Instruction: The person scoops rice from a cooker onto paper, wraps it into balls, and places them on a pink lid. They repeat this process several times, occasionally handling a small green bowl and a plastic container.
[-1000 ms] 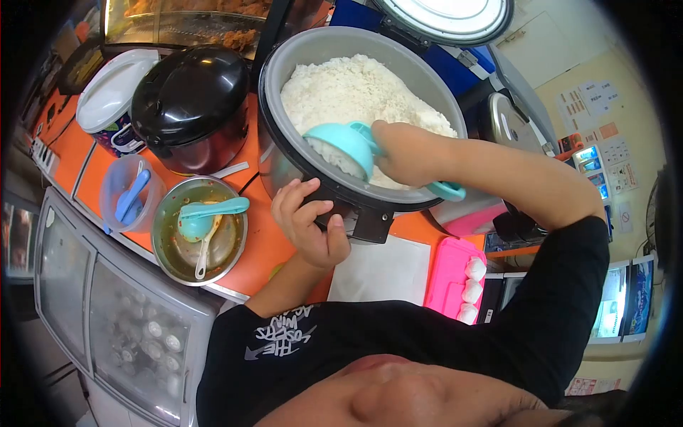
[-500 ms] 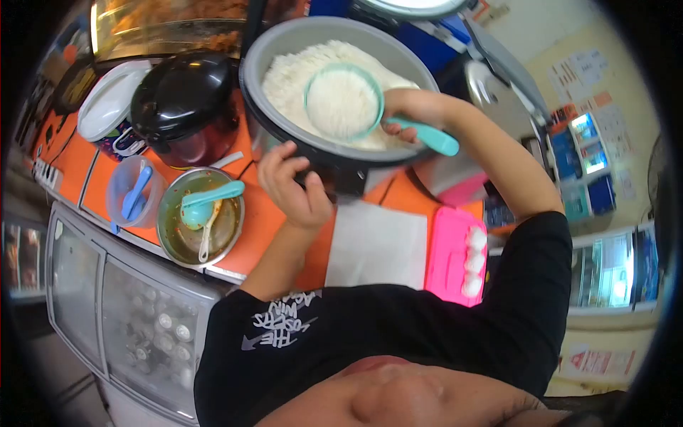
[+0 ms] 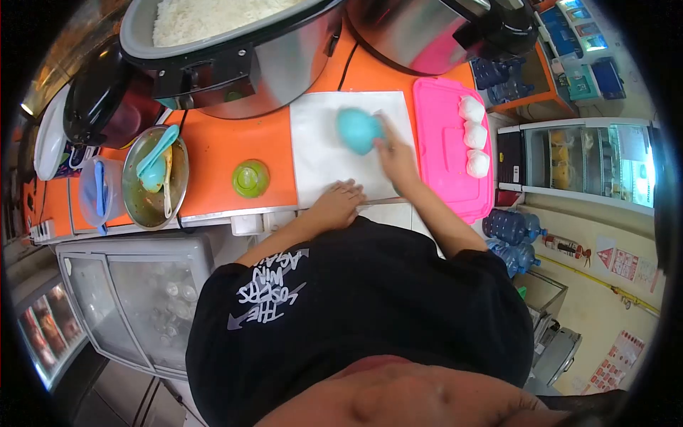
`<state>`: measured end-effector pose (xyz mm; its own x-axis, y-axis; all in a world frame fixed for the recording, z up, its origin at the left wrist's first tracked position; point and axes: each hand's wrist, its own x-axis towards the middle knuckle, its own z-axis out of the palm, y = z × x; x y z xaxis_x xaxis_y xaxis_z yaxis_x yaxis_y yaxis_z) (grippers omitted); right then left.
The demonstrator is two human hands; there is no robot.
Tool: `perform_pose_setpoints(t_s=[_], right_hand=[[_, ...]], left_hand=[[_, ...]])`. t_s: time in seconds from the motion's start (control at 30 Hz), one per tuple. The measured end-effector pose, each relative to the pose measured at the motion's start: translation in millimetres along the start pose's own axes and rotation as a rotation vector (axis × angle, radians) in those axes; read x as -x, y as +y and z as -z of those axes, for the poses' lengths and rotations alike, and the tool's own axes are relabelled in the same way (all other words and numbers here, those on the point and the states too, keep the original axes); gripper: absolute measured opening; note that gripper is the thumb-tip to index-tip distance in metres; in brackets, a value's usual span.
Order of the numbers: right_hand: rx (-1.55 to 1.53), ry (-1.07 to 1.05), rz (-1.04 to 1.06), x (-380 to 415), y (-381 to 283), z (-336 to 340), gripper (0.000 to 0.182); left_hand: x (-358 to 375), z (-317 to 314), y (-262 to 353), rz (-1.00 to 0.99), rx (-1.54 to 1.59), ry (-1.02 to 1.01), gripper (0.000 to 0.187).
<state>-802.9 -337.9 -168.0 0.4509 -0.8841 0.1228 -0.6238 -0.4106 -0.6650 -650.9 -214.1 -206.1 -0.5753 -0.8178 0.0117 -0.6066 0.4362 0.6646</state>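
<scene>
A turquoise scoop (image 3: 358,131) is in my right hand (image 3: 395,155), turned with its rounded underside up over the white paper (image 3: 313,142). Its rim is blurred, and any rice under it is hidden. My left hand (image 3: 336,204) rests with fingers spread on the paper's front edge, holding nothing. Behind the paper to the left stands the large rice cooker (image 3: 277,71), with white rice (image 3: 206,18) inside. Right of the paper lies a pink tray (image 3: 440,142) with three white wrapped balls (image 3: 475,135) along its right side.
A small green cup (image 3: 250,178) stands on the orange counter (image 3: 274,146). Further left are a steel bowl (image 3: 135,203) with utensils, a clear tub (image 3: 89,192) and a black-lidded pot (image 3: 107,92). Another cooker (image 3: 405,35) stands at the back.
The scoop of rice has moved from over the cooker to over the paper and turned over. My left hand has come down from the cooker to the paper's edge. The view has shifted.
</scene>
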Motion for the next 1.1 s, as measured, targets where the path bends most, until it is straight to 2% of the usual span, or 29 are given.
perform_pose_setpoints(t_s=[0.03, 0.07, 0.13, 0.27, 0.33, 0.37, 0.43, 0.47, 0.5, 0.57, 0.6, 0.63, 0.67, 0.7, 0.77, 0.83, 0.87, 0.9, 0.93, 0.97, 1.0, 1.03, 1.1], right_hand=[[0.266, 0.089, 0.414, 7.9, 15.8, -24.6, 0.056], [0.317, -0.170, 0.214, 23.4, -2.3, -27.0, 0.055], [0.353, -0.196, 0.110, 17.2, -4.8, -31.7, 0.054], [0.349, -0.178, 0.104, 11.4, 7.7, -35.2, 0.052], [0.125, -0.105, 0.280, 11.6, 15.6, -29.0, 0.051], [0.123, -0.092, 0.297, 8.6, 19.0, -23.5, 0.051], [0.212, 0.149, 0.282, 18.3, 23.8, -9.9, 0.051], [0.200, 0.213, 0.181, 10.3, 47.6, -11.8, 0.052], [0.244, 0.299, 0.218, -6.6, 61.6, -1.7, 0.054], [0.290, 0.147, 0.018, -37.1, 67.1, 27.7, 0.056], [0.284, 0.145, 0.022, -53.9, 83.7, 30.2, 0.056], [0.363, 0.084, -0.093, -68.6, 103.3, 28.6, 0.057], [0.441, 0.020, -0.211, -72.7, 114.6, 24.9, 0.058], [0.431, 0.014, -0.216, -68.6, 104.0, 27.1, 0.058], [0.570, 0.118, 0.159, -54.2, 56.9, 38.6, 0.056], [0.362, -0.392, 0.236, -22.7, 56.2, 19.3, 0.051], [0.314, -0.611, 0.257, -6.0, 27.6, 25.1, 0.045], [0.157, -0.443, 0.590, 21.6, 41.9, 18.6, 0.036], [0.154, -0.443, 0.589, 29.7, 55.7, 8.4, 0.036], [0.192, -0.543, 0.484, 37.3, 68.0, -1.6, 0.032], [0.229, -0.640, 0.380, 39.7, 69.7, -5.0, 0.028], [0.216, -0.519, 0.464, 41.2, 72.0, -7.7, 0.021], [0.140, -0.494, 0.469, 39.3, 70.5, -4.0, 0.020]], left_hand=[[1.6, -5.8, 3.8, 0.076, -0.091, -0.013, 0.048], [3.0, -9.8, 6.9, 0.080, -0.090, -0.020, 0.048], [-2.9, -7.9, 7.1, 0.114, -0.125, -0.240, 0.053], [-4.0, -8.0, 4.8, 0.121, -0.151, -0.171, 0.049], [-3.4, -15.7, -1.1, 0.126, -0.118, -0.075, 0.048], [-1.3, -21.0, -3.4, 0.099, -0.072, 0.059, 0.045], [-2.3, -4.4, 5.1, 0.093, -0.174, 0.128, 0.044], [1.6, 0.0, 13.6, 0.080, -0.261, 0.179, 0.043], [3.2, 0.6, 17.2, 0.090, -0.305, 0.361, 0.037], [5.9, -0.6, 15.3, 0.152, -0.296, 0.280, 0.033], [6.7, -1.5, 13.5, 0.212, -0.281, 0.208, 0.029], [6.4, -4.1, 10.7, 0.097, -0.309, 0.360, 0.019], [6.7, -5.5, 10.7, 0.106, -0.308, 0.353, 0.019], [7.6, -5.6, 10.3, 0.137, -0.298, 0.292, 0.017], [6.8, -3.8, 8.6, 0.171, -0.289, 0.224, 0.015], [3.7, -1.2, 9.9, 0.264, -0.310, 0.141, 0.012], [2.1, 3.4, 10.9, 0.264, -0.311, 0.139, 0.012], [1.6, 9.3, 12.0, 0.271, -0.233, 0.130, 0.014], [2.0, 12.0, 12.2, 0.279, -0.153, 0.119, 0.015], [3.5, 10.8, 10.9, 0.282, -0.152, 0.117, 0.015], [4.4, 11.2, 9.9, 0.292, -0.153, 0.232, 0.019], [4.9, 11.2, 9.2, 0.303, -0.155, 0.346, 0.024], [5.7, 16.1, 11.3, 0.287, -0.248, 0.337, 0.029]])
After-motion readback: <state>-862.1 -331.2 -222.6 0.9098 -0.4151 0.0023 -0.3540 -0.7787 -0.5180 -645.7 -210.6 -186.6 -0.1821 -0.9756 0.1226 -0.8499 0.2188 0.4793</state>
